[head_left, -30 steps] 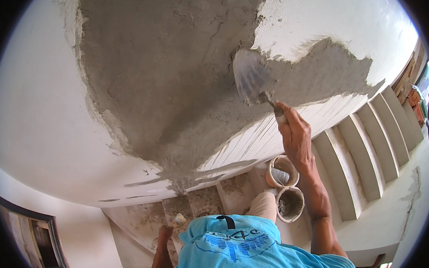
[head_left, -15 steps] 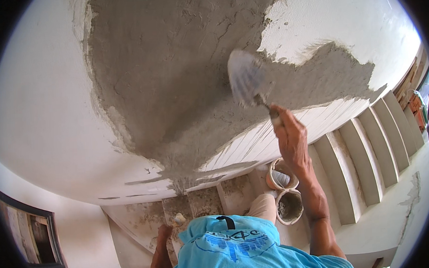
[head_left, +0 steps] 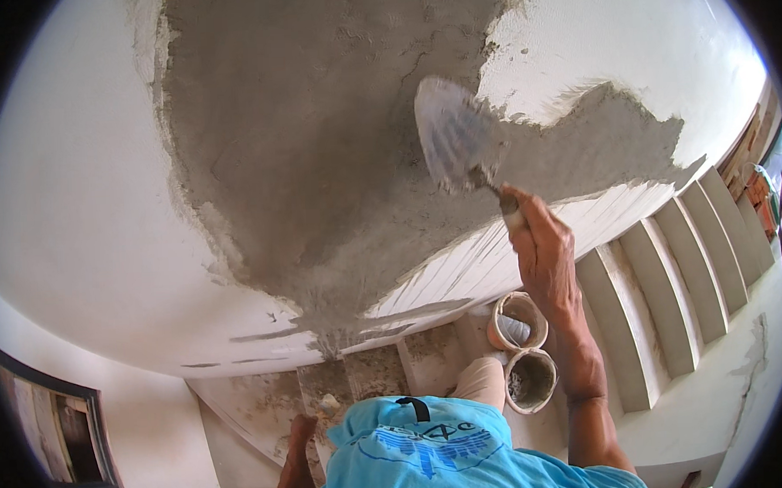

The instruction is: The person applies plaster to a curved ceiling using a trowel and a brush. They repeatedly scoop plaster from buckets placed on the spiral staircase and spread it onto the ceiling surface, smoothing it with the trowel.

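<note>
My right hand (head_left: 544, 246) is closed around the handle of a trowel (head_left: 452, 132). The trowel's broad, pointed blade is smeared with grey mortar and slightly blurred. It lies over a large patch of wet grey mortar (head_left: 316, 134) on the white wall (head_left: 76, 214), close to the patch's ragged right edge. Low on the left, my left hand (head_left: 303, 427) hangs beside my body above the steps, away from the wall. Its fingers are too small and unclear to make out. A pale lump (head_left: 329, 405) shows on the step near it.
Two buckets stand on the stairs by my right leg: one (head_left: 516, 320) with a pale object inside, the other (head_left: 530, 380) with grey mortar. Steps (head_left: 664, 293) climb to the right. Mortar-stained steps (head_left: 375, 373) lie below the wall. A dark-framed opening (head_left: 63, 424) is at far left.
My right hand has shifted slightly right, its wrist turning with it. The trowel blade has moved a little over the mortar near the patch's edge. My left hand has hardly moved.
</note>
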Motion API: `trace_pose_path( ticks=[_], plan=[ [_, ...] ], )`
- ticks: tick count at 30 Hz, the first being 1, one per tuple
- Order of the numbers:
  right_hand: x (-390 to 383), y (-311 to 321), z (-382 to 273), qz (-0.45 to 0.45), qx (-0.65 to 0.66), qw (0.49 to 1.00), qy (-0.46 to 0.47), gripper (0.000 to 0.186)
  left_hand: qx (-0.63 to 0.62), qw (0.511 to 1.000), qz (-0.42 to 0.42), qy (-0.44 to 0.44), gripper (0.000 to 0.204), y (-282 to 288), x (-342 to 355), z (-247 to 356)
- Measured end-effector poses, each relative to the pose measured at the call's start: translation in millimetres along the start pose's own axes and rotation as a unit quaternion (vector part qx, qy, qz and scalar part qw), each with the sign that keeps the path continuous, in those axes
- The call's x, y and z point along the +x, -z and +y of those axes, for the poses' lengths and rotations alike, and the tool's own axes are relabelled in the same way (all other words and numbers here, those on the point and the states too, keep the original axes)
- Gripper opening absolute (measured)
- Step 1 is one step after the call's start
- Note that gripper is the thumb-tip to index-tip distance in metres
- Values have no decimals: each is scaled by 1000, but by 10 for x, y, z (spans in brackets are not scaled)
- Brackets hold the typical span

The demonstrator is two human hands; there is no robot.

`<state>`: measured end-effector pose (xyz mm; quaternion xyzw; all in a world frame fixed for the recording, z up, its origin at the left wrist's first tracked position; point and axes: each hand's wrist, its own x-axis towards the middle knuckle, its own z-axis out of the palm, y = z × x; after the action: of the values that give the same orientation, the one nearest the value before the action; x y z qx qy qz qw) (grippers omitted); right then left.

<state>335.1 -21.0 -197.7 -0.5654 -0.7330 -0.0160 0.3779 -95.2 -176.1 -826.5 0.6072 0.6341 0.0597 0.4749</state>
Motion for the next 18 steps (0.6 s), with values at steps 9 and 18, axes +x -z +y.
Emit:
trace_pose_path(
  ticks=[9, 18],
  plan=[
    [-207, -202, 115, -119, -34, 991, 42, 37, -24, 994, 33, 102, 42, -167, 228, -180],
    [211, -72, 25, 53, -72, 994, 66, 34, -95, 972, -1, 216, 22, 142, 4, 505]
  ],
)
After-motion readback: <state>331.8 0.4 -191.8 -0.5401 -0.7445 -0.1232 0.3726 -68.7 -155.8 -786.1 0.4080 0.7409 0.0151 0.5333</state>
